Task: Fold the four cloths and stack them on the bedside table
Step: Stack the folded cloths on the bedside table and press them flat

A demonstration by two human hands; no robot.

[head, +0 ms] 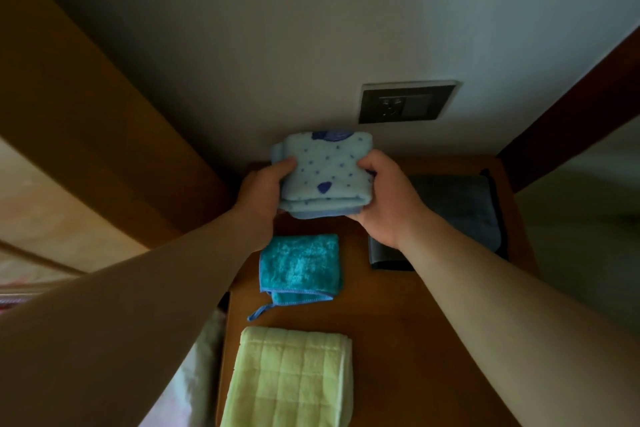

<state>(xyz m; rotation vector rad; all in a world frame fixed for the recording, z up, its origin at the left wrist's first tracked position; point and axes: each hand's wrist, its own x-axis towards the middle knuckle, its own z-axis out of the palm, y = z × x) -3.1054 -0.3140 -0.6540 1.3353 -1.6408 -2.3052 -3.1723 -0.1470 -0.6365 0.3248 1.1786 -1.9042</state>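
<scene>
Left forearm (121,315) and right forearm (502,295) reach forward over the counter (398,340). Closest on the wood lies a pale green quilted cloth (291,378), folded, running off the bottom of the view. Beyond it, apart, lies a teal microfibre cloth (299,265), folded, with its hanging loop trailing toward the counter's left edge.

At the far end the left hand (263,198) and right hand (384,198) each clamp one side of a light blue dotted cloth (325,177), thumbs on top and fingers curled beneath. Judgement: the two-sided grip keeps the thick layers from springing open. Whether the bundle touches the wood cannot be told.

A dark grey cloth (457,208), folded, lies at the right, partly behind the right hand. A wall socket (407,102) sits above.

All four look folded; none is stacked. Stacking remains.
</scene>
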